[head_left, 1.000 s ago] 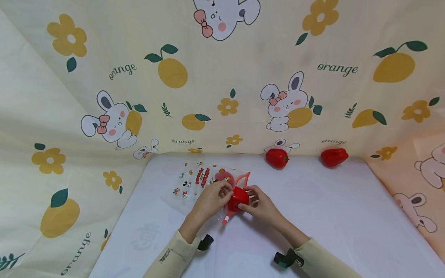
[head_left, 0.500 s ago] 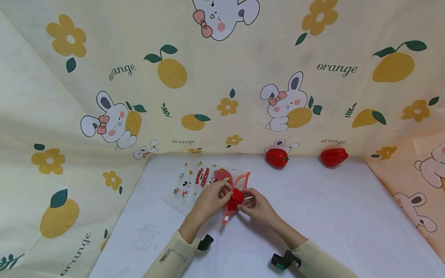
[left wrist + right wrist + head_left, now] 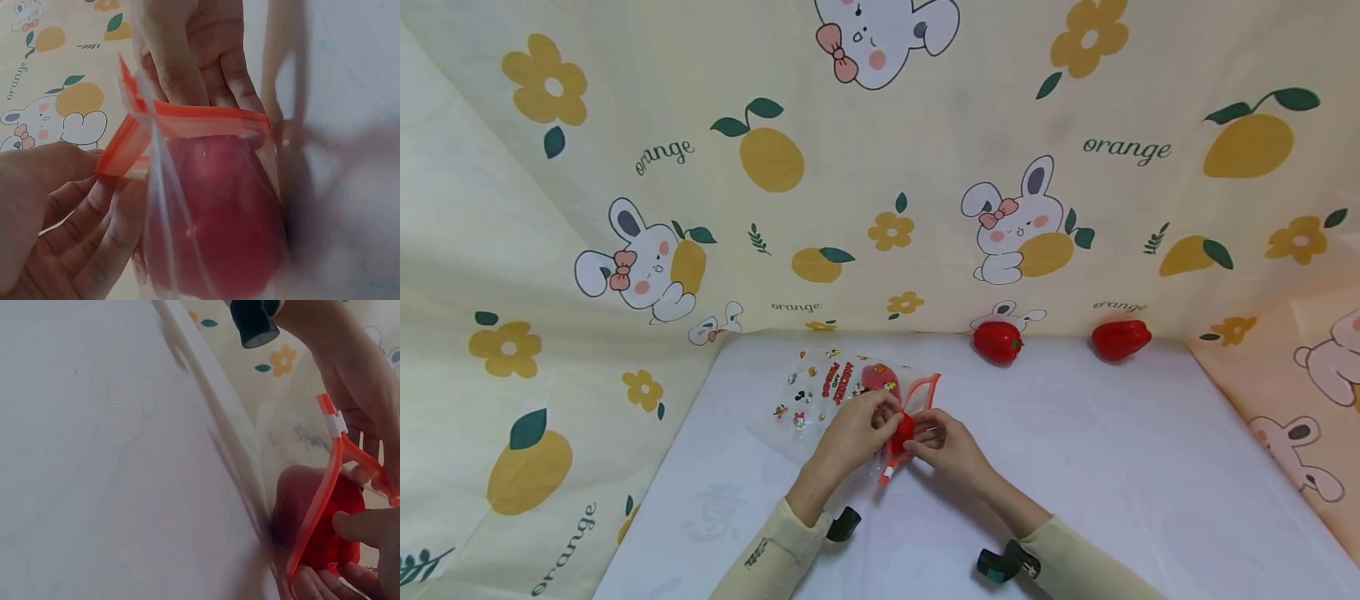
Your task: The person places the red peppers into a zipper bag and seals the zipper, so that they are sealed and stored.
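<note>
A clear zip bag [image 3: 808,404] printed with cartoon figures lies on the table, its orange-red zip strip [image 3: 312,500] spread apart at the mouth. My left hand [image 3: 853,429] pinches one side of that strip in the left wrist view. A red bell pepper [image 3: 347,500] sits partly within the mouth, its far part seen through the film. With thumb on top and fingers beneath, my right hand [image 3: 369,537] holds the pepper's outer end. Deeper in the bag, another red, rounded thing [image 3: 880,379] shows through the plastic.
Two more red bell peppers [image 3: 997,342] lie along the table's back edge, the farther-right pepper [image 3: 1120,340] on its side. A patterned cloth [image 3: 880,167] hangs behind the white table [image 3: 1075,467]. A white slider [image 3: 336,424] sits at the zip's near end.
My right hand has moved left, pushing the bell pepper further into the bag's mouth, so less of it shows. The left hand has stayed at the bag's edge.
</note>
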`<action>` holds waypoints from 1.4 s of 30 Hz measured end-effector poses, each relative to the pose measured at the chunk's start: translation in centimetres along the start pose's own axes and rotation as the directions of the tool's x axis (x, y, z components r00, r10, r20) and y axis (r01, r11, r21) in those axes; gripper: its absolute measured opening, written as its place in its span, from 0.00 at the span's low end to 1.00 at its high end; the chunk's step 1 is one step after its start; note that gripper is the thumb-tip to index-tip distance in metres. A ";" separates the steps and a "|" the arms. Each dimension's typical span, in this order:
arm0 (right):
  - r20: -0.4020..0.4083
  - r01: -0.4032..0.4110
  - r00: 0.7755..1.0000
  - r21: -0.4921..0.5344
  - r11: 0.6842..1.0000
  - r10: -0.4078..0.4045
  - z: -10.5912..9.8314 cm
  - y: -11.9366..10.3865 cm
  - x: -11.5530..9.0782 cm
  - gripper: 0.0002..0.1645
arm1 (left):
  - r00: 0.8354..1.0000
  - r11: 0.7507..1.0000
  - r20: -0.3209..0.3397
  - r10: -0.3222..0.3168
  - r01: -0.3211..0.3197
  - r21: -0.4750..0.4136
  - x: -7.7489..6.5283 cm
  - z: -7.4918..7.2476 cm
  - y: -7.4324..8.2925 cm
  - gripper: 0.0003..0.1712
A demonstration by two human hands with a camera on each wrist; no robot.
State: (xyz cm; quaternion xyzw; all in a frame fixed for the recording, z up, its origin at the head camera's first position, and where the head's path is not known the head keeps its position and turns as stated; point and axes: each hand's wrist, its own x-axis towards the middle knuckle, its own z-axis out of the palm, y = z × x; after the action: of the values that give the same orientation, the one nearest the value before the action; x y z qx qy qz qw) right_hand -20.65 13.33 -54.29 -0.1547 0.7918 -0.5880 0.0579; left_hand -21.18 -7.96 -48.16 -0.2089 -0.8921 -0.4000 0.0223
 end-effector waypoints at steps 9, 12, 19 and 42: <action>0.011 0.013 1.000 0.025 1.000 -0.013 0.6 -0.5 0.3 0.26 | 1.000 1.000 0.000 -0.010 0.010 0.001 0.0 0.0 0.0 0.06; 0.015 0.017 1.000 0.029 0.999 -0.017 0.8 -0.3 0.4 0.27 | 1.000 1.000 -0.002 -0.013 0.013 -0.001 0.0 0.0 0.0 0.06; 0.030 0.024 0.999 0.025 0.999 -0.024 0.9 -0.2 0.6 0.26 | 1.000 1.000 -0.012 -0.004 0.004 0.006 0.0 -0.1 0.0 0.06; -0.002 0.018 1.000 -0.176 0.984 -0.018 -4.8 0.2 -0.6 0.20 | 1.000 0.998 -0.013 0.010 -0.009 0.063 0.2 0.0 -0.3 0.04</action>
State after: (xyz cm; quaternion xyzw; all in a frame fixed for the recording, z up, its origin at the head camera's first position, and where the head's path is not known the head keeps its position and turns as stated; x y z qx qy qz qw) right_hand -21.45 17.98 -53.04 -0.1652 0.8392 -0.5168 0.0372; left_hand -21.45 -8.03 -48.35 -0.2097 -0.9032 -0.3727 0.0366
